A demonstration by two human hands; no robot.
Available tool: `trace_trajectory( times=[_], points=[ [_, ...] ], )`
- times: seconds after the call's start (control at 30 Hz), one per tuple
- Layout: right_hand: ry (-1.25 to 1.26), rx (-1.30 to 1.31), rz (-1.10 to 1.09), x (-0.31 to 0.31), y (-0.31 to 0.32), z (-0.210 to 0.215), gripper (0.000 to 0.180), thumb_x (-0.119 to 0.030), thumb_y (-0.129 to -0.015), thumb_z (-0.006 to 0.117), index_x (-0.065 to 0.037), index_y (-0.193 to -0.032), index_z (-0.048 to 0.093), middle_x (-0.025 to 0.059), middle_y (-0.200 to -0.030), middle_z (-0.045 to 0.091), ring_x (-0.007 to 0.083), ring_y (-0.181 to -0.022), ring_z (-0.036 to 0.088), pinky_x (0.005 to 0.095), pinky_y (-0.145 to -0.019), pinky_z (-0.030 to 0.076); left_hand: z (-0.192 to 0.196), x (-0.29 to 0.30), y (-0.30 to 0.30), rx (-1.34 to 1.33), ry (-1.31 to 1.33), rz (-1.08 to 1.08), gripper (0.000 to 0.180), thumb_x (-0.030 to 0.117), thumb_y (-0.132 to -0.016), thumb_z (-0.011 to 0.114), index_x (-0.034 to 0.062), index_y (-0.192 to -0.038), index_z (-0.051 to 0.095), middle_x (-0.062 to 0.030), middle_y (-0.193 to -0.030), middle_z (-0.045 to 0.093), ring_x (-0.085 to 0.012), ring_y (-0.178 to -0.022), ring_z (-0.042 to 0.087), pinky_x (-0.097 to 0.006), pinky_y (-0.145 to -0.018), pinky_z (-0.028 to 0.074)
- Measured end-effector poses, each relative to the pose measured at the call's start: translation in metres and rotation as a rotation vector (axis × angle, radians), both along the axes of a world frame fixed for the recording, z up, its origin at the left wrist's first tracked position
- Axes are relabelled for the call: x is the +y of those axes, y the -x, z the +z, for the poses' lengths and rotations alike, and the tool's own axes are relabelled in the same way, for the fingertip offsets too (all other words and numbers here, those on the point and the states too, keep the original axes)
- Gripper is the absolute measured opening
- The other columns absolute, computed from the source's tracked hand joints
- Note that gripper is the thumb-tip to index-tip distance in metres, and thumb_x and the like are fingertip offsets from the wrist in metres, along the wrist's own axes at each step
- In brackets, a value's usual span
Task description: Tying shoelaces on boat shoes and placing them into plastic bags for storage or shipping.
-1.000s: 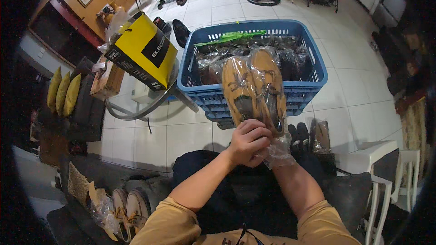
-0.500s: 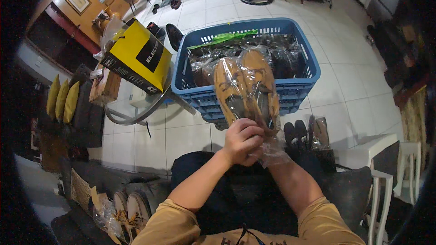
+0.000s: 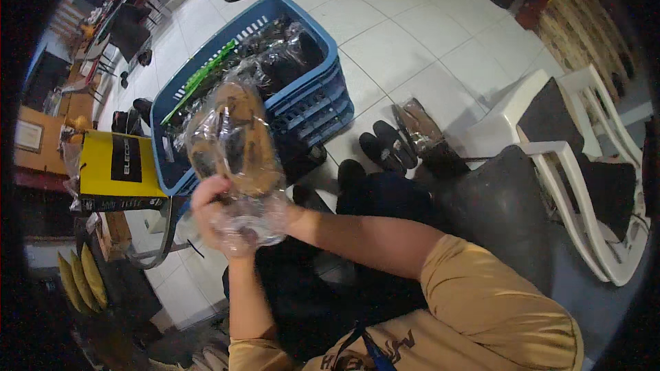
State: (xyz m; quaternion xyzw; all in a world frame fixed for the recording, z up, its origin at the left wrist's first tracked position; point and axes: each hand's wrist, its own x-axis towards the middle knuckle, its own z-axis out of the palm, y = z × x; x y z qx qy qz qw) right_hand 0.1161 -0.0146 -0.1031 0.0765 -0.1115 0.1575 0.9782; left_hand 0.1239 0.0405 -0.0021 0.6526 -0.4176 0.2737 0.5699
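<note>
Both grips close on the bagged tan shoes [image 3: 237, 141], toes pointing up toward the blue basket [image 3: 313, 106].

bagged shoes [image 3: 234, 144] before crate [image 3: 323, 89], box [image 3: 117, 172] left

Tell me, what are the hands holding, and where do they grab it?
Both hands, left hand and right hand, hold a clear plastic bag of tan shoes by its bunched lower end.

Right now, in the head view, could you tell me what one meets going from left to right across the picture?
Yellow box → bagged pair of tan shoes held in both hands → black slippers on the floor → white plastic chair.
</note>
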Motion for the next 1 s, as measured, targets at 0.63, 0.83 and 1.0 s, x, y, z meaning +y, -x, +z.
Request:
trace_trajectory(
  times=[0.63,0.83,1.0],
  points=[
    [2.290,-1.164,0.044,0.000,0.042,0.039,0.055,-0.047,-0.084,0.078,-0.001,-0.113,0.069,0.0160,-0.108,0.071,0.0354,-0.103,0.070,0.0507,-0.089,0.054,0.105,-0.079,-0.142,0.959,0.097,-0.087,0.037,0.025,-0.107,0.048,0.0004,-0.130,0.063,-0.0170,-0.121,0.070,-0.0283,-0.111,0.068,-0.041,-0.097,0.054],
    [2.378,-1.113,0.262,0.009,0.040,0.027,0.049,-0.047,-0.084,0.078,-0.011,-0.117,0.076,0.0066,-0.116,0.074,0.0272,-0.107,0.070,0.0492,-0.088,0.055,0.092,-0.122,-0.169,0.986,0.142,-0.259,0.038,0.028,-0.105,0.056,0.0004,-0.131,0.060,-0.0147,-0.124,0.067,-0.0271,-0.107,0.068,-0.041,-0.093,0.055],
    [2.331,-1.029,0.217,-0.013,0.035,0.049,0.056,-0.044,-0.079,0.083,-0.004,-0.117,0.073,0.0151,-0.112,0.073,0.0321,-0.106,0.071,0.0493,-0.091,0.054,0.146,-0.122,-0.135,0.695,0.105,-0.212,0.034,0.026,-0.106,0.053,0.0004,-0.126,0.062,-0.0167,-0.122,0.068,-0.0276,-0.108,0.068,-0.042,-0.093,0.056]
  ],
)
